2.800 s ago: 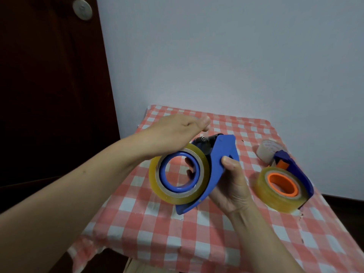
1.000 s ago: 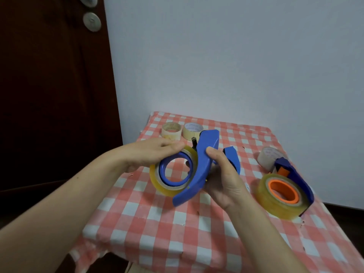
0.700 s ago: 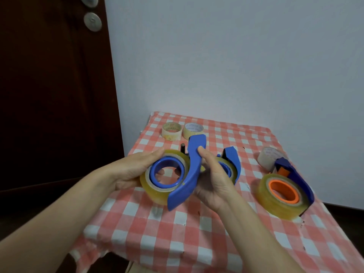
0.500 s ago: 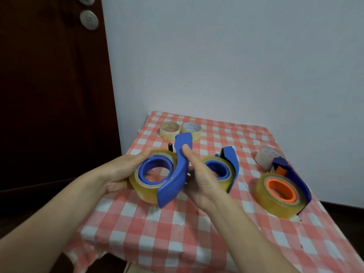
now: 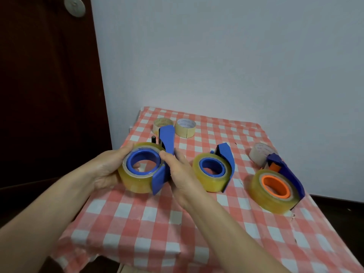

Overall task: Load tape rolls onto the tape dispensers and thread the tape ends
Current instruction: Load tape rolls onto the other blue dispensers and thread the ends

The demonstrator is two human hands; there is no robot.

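While my left hand (image 5: 106, 170) curls around the tape roll (image 5: 136, 182) and my right hand (image 5: 181, 172) pinches its blue dispenser (image 5: 166, 146) by the tablecloth's (image 5: 157, 223) left edge, I'm wary: the roll could slide off sideways if either grip slackens.

We see a red-and-white checked cloth (image 5: 149, 223) covering a table across the lower middle and right of the frame, its near edge hanging over in folds at the lower left. Behind it a plain pale wall (image 5: 216, 56) fills the upper middle and right, with a dark strip (image 5: 334, 201) along its foot at the lower right. Down the left side we find a dark brown door (image 5: 49, 85), with a round metal fitting (image 5: 74, 6) near the top.
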